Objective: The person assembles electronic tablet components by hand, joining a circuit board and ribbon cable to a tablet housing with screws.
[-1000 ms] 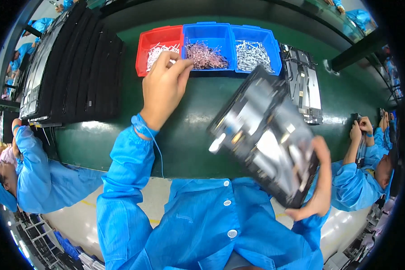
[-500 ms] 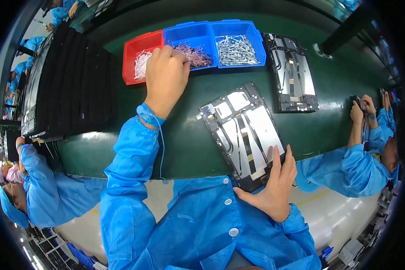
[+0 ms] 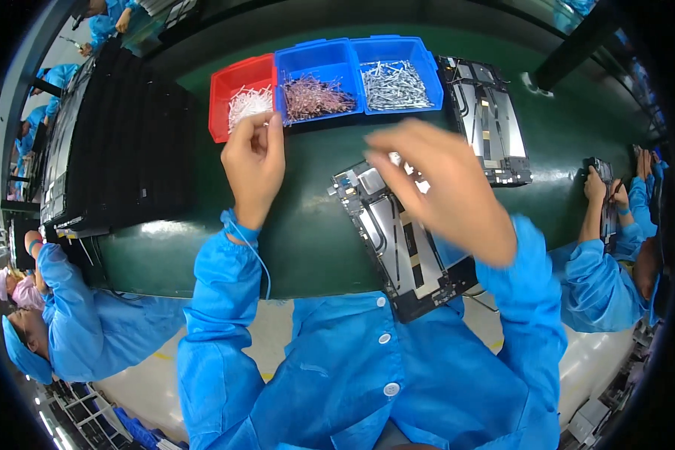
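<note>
My left hand (image 3: 255,165) is closed, its fingers curled and thumb close to them, just in front of the red bin (image 3: 219,120). Anything pinched there is too small to make out. My right hand (image 3: 450,191) is smeared by motion above an opened tablet (image 3: 386,247), so its grip does not show. The tablet lies tilted at the table's near edge, silver battery panels and black cables exposed, its upper right part hidden by that hand. Small white pieces (image 3: 249,105) fill the red bin. Beside it, one blue bin holds pinkish-brown pins (image 3: 315,97), another silvery screws (image 3: 395,86).
A second opened tablet (image 3: 491,124) lies right of the bins. On the left stands a tall row of black panels (image 3: 127,142). Co-workers in blue sit at both sides, one on the right handling a device (image 3: 604,195). A dark post (image 3: 577,56) rises at the back right.
My left hand has drawn back from the bins toward me and left. My right hand has left the tablet's lower right edge and swung up over its upper part.
</note>
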